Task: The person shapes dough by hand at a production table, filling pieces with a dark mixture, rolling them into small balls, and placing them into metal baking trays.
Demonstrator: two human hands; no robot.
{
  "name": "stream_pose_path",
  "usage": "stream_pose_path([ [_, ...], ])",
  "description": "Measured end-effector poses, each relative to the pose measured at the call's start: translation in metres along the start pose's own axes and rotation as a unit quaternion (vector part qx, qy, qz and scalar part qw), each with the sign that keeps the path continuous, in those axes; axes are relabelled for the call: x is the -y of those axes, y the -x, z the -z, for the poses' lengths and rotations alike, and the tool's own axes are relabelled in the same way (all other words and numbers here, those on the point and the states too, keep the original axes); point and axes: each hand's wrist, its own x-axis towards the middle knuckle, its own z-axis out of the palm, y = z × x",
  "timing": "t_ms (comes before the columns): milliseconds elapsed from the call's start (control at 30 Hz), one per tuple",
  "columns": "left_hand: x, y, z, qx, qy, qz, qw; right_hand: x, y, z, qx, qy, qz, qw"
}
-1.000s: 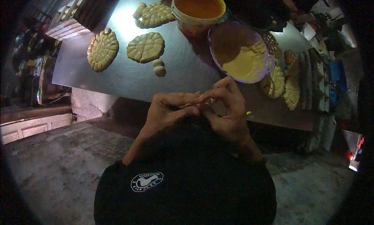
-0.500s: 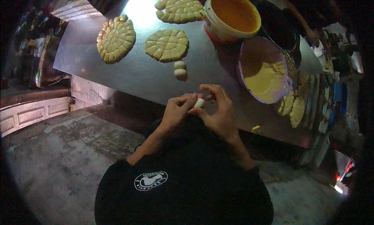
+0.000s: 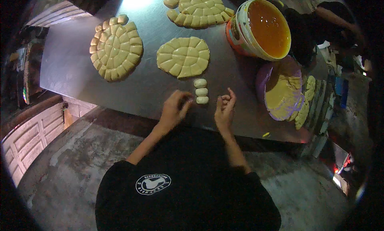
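Three small pale dough pieces (image 3: 201,92) stand in a short line on the metal table, between my hands. My left hand (image 3: 176,108) is just left of the nearest piece, fingers bent and thumb apart, holding nothing I can see. To the right of the line, my right hand (image 3: 225,111) is raised with its index finger stretched out and nothing in it. Beyond the line lies a flat round of yellow dough (image 3: 184,57), scored into segments. Another scored dough round (image 3: 117,50) lies farther left, and a third dough round (image 3: 202,8) sits at the back.
A white bucket (image 3: 245,33) of orange liquid stands at the back right. Nearer is a purple basin (image 3: 262,81) with yellow dough-like contents, beside more dough pieces (image 3: 306,105). A yellow scrap (image 3: 266,134) lies near the front edge of the metal table (image 3: 132,93).
The small dough piece I held between both hands is now set down at the near end of the line, making three. My hands have moved apart. The view has shifted slightly.
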Motion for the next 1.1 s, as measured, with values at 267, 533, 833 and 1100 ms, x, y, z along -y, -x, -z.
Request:
stream_pose_path([
  [267, -0.007, -0.05, -0.002, -0.063, -0.063, -0.142, 0.986, 0.031, -0.129, -0.044, 0.038, 0.2, 0.146, 0.968],
  [533, -0.005, -0.143, -0.012, -0.025, -0.199, -0.118, 0.973, 0.076, -0.137, -0.046, 0.219, -0.084, 0.096, 0.967],
  [833, -0.108, -0.069, -0.032, 0.165, 0.153, -0.083, 0.971, 0.165, -0.028, 0.105, 0.2, -0.237, 0.404, 0.86],
  [1100, -0.221, 0.028, -0.13, -0.085, 0.339, -0.168, 0.922, 0.099, 0.018, 0.207, 0.127, -0.339, 0.184, 0.914],
])
